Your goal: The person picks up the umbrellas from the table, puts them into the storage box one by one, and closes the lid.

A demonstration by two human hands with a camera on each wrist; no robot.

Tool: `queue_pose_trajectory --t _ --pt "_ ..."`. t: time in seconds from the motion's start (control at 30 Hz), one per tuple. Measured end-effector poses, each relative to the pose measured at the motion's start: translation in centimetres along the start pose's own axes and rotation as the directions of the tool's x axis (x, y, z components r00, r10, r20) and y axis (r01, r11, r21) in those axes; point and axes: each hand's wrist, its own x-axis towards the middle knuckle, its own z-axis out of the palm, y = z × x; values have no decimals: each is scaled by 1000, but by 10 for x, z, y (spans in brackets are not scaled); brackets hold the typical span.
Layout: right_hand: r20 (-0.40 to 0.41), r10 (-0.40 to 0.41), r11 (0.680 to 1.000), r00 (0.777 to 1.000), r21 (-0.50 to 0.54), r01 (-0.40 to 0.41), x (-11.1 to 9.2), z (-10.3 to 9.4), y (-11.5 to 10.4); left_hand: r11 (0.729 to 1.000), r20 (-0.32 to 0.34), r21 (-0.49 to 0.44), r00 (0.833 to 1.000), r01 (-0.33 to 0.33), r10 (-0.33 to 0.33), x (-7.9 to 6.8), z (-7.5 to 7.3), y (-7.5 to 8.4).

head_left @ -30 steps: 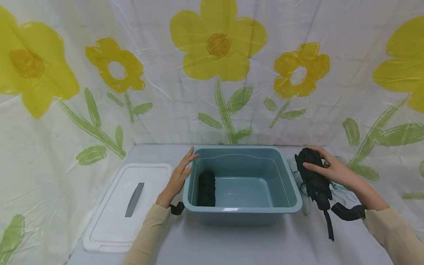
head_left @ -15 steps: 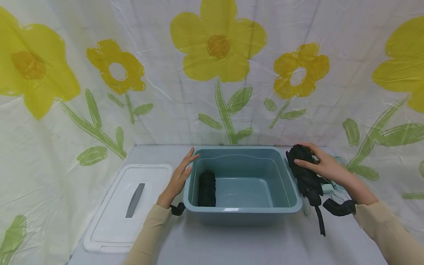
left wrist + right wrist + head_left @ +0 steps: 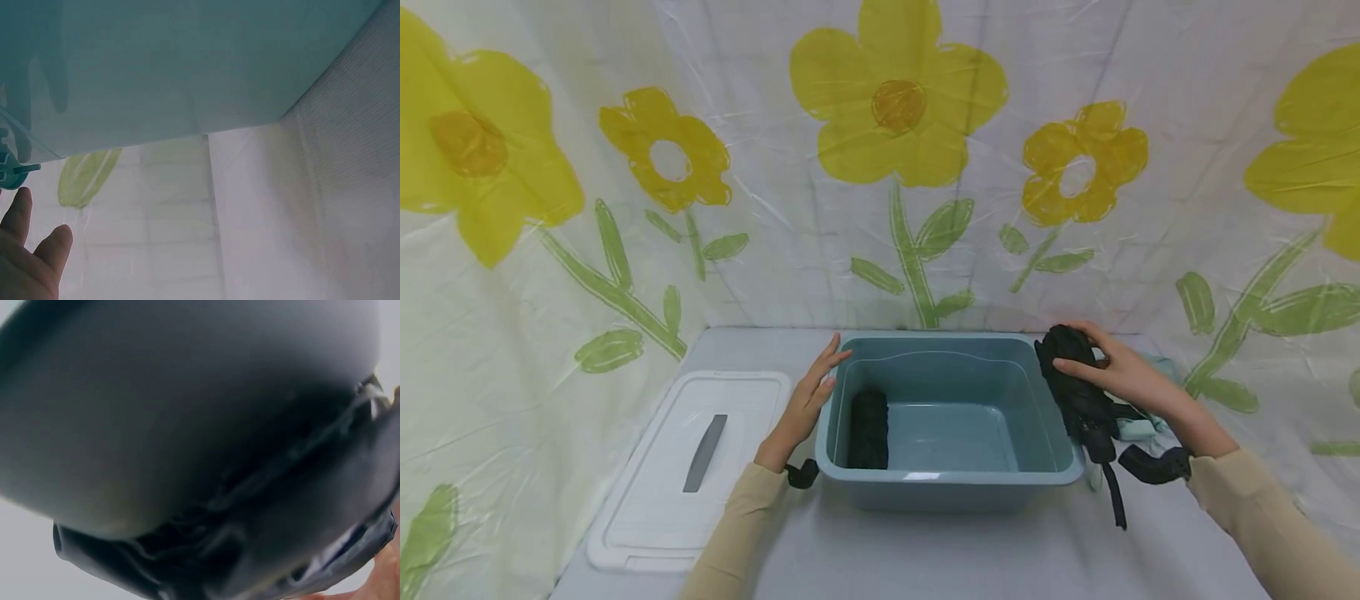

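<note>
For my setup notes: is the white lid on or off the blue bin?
Off: the white lid lies beside the blue bin, whose inside shows from above.

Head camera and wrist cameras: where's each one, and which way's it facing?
Head: on the head, looking forward and down at the blue bin; left hand, right hand, sleeves show.
Left wrist: worn there, facing the bin's side; part of the left hand shows.
Right wrist: worn there, facing the black umbrella; the right hand peeks in.
Head and left wrist share the bin.
</note>
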Motion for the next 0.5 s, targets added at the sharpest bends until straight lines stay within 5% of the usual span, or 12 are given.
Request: queue_pose_trajectory --t 0.5 --pt "28 -61 995 998 85 58 18 5 -16 1000 6 17 1000 -7 7 0 -1 1"
